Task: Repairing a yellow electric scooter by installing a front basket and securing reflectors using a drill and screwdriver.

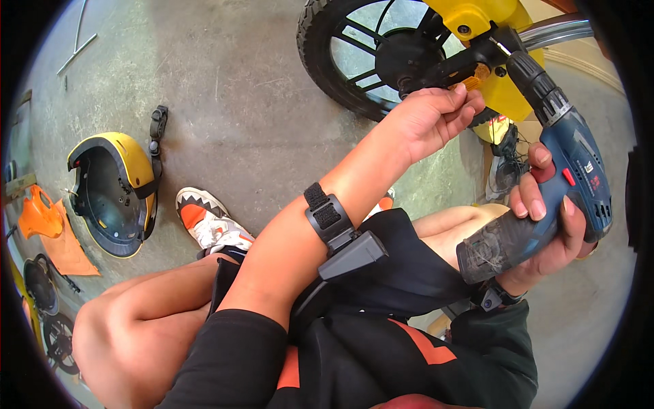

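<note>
A grey concrete floor (252, 102) spreads under everything, and on it stands the black spoked wheel (402, 58), the landmark for every place here. Joined to the wheel on its right is a yellow body panel (514, 95), with a black fork arm (470, 58) running across from the wheel's hub and a curved silver tube (555, 31) farther right. Well to the left of the wheel, and nearer the seated person, a yellow helmet (131, 160) lies with its dark inside facing up. Beyond that helmet, farther left of the wheel, sits an orange plastic piece (37, 213). The dark blue cordless drill (579, 153) is to the right of the wheel and slightly nearer the person, tilted so that its black chuck (535, 82) points up toward the fork arm. The right hand (555, 228) grips the drill's handle, fingers and thumb wrapped around it. The left hand (443, 119) is just on the near side of the wheel's hub, palm partly up, with its fingers curled and thumb drawn in; whether anything is pinched there I cannot tell. An orange reflector (481, 73) is right of the hub, near those fingertips. Smallest is the thin pale bit (502, 48), right of the wheel, its tip up close to the fork arm; contact cannot be made out.
</note>
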Tool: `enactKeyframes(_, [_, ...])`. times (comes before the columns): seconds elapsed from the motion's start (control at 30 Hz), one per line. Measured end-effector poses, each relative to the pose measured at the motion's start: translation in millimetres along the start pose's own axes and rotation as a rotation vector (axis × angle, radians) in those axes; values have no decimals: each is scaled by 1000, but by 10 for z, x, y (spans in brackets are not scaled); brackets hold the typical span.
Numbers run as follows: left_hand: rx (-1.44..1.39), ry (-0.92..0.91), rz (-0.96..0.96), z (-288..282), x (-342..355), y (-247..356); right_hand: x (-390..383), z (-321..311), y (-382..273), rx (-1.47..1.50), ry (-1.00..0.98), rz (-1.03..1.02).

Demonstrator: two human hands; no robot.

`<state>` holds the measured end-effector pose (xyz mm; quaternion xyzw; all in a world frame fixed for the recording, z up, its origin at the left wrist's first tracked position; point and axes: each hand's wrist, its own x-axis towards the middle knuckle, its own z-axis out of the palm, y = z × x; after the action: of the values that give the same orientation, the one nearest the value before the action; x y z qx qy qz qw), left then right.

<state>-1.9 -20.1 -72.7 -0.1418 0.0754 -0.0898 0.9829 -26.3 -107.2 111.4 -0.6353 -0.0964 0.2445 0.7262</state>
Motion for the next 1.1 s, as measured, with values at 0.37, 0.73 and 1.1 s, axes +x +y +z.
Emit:
enactKeyframes(0.37, [-19, -19, 0, -1, -44, 58, -7, -8, -13, 69, 25, 18])
enactKeyframes(0.73, [-51, 28, -13, 118, -90, 82, -25, 39, -53, 38, 75, 3])
enactKeyframes(1.1, [-148, -36, 17, 93, -105, 24, -27, 53, -88, 7, 3, 18])
